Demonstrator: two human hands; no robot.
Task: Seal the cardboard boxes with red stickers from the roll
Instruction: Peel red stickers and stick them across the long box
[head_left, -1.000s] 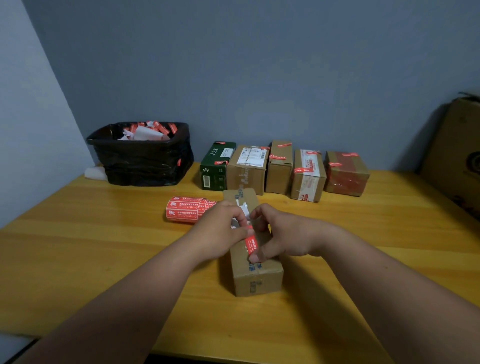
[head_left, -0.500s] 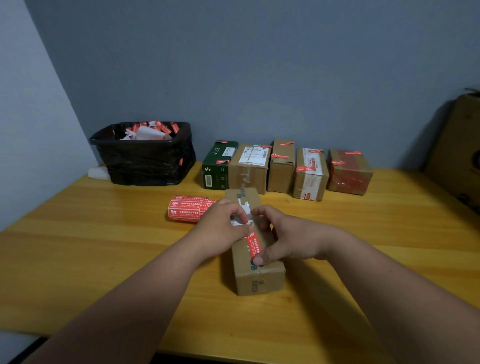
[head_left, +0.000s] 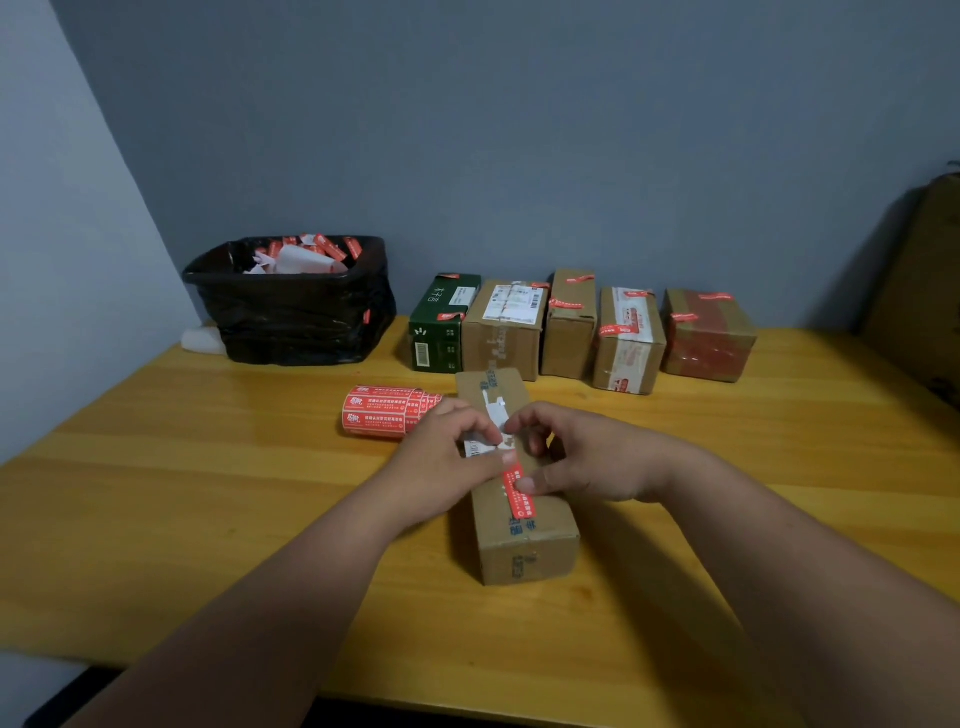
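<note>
Your left hand (head_left: 441, 457) is pinching the white backing strip (head_left: 480, 446) btwn thumb and fingers, curled over the long cardboard box (head_left: 519, 499) lying lengthwise in front of you. Your right hand (head_left: 576, 457) is curling over the box top too — thumb pressing the red sticker (head_left: 519, 493) down along the seam, upper fingers nipping the paper near the left hand's. The sticker's upper end is hiding under your fingers, so can't tell how much is stuck down.

The sticker roll (head_left: 387, 413) is lying on its side just left of the box, partly behind your left hand. Five boxes (head_left: 571, 332) w/ red stickers are lining the wall at the back of the wooden table (head_left: 208, 493). The black bin (head_left: 296, 306) at back left is holding red-and-white scraps — print too small to read. A large carton (head_left: 924, 291) is getting cut off at the right edge.
</note>
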